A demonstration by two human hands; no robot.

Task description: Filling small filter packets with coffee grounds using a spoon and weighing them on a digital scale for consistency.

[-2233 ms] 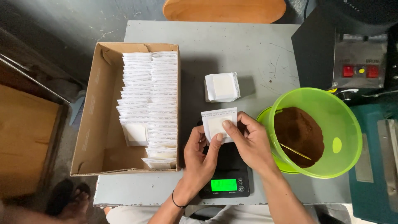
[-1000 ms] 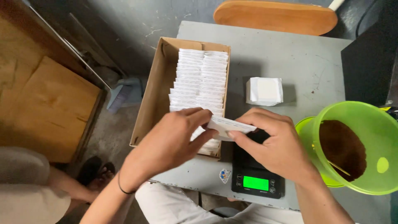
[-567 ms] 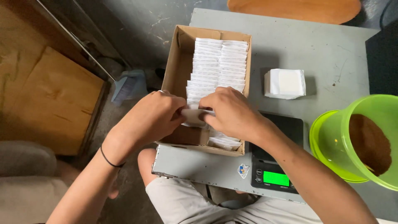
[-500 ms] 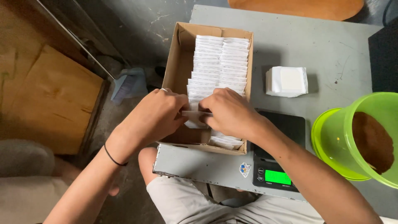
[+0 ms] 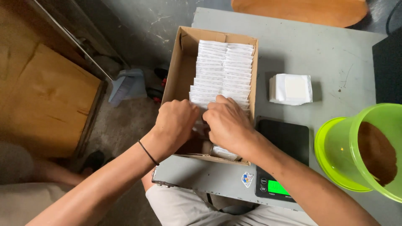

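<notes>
Sachets (image 5: 224, 71) fill the cardboard box (image 5: 178, 62); left hand (image 5: 176, 121) and right hand (image 5: 226, 123) curl among them, grip unclear.

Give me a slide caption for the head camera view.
Both hands, left and right, press into white sachets in a cardboard box.

Grey table (image 5: 318, 54): cardboard box (image 5: 178, 67), white packet stack (image 5: 290, 88), black scale (image 5: 281, 163), green bucket (image 5: 368, 150).
</notes>
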